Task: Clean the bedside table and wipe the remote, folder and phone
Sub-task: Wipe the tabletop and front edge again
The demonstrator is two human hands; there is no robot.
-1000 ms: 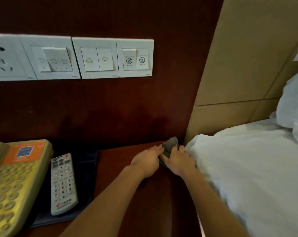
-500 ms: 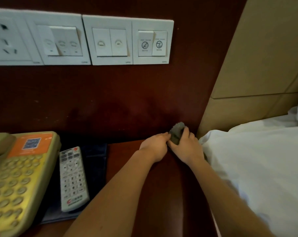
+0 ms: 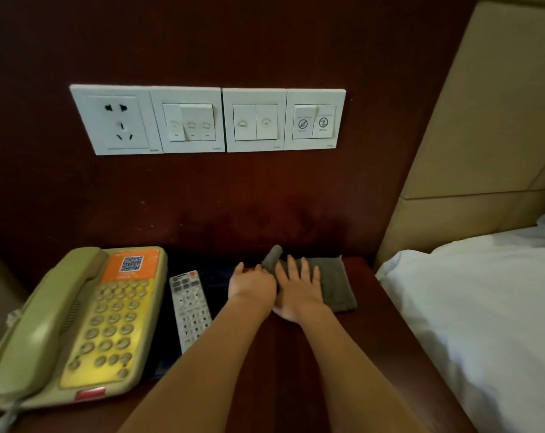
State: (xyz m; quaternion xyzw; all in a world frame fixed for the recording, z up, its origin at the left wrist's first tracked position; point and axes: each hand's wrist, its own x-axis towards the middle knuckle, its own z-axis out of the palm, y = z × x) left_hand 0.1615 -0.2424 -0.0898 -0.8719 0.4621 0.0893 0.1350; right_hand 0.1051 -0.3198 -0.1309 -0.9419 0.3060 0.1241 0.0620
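**Both hands on a grey cloth, well right of the phone**

A dark wood wall panel [image 3: 233, 42] is rising behind the phone [image 3: 87, 323] and filling the top of the view. Far to the right of the phone, a bed [image 3: 483, 323] in white linen is lying against a tan padded headboard [image 3: 490, 120]. The dark red-brown desk [image 3: 374, 339] is carrying the phone at its left end and is running right to the edge of the bed. Above the phone and to its right, a row of four white wall plates [image 3: 208, 120] – one socket, three sets of switches – is sitting on the panel.

The phone itself, beige with a yellowish keypad and an orange label, is resting flat with its handset in the cradle. Just right of it a dark blue folder [image 3: 215, 278] is lying on the desk, and a white remote [image 3: 190, 307] is lying on the folder, right beside the phone.

Further right of the phone, a grey cloth [image 3: 333, 282] is lying spread on the desk. The right hand [image 3: 299, 289] is pressing it flat, fingers straight and splayed. The left hand [image 3: 252, 284], the nearer one to the phone, is touching the right hand – its fingers are curling round the cloth's bunched end, which is standing up between the two hands, though the fingertips are hidden.
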